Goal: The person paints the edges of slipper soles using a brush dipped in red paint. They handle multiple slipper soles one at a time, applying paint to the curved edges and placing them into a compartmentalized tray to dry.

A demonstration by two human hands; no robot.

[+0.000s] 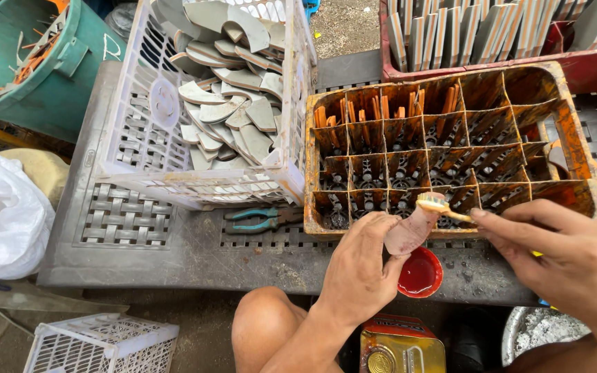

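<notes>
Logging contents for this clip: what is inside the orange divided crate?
The orange divided crate holds thin orange-coated pieces standing upright in its far left cells. The other cells look empty down to a slotted bottom. Its near edge is partly covered by the left hand and right hand.
</notes>
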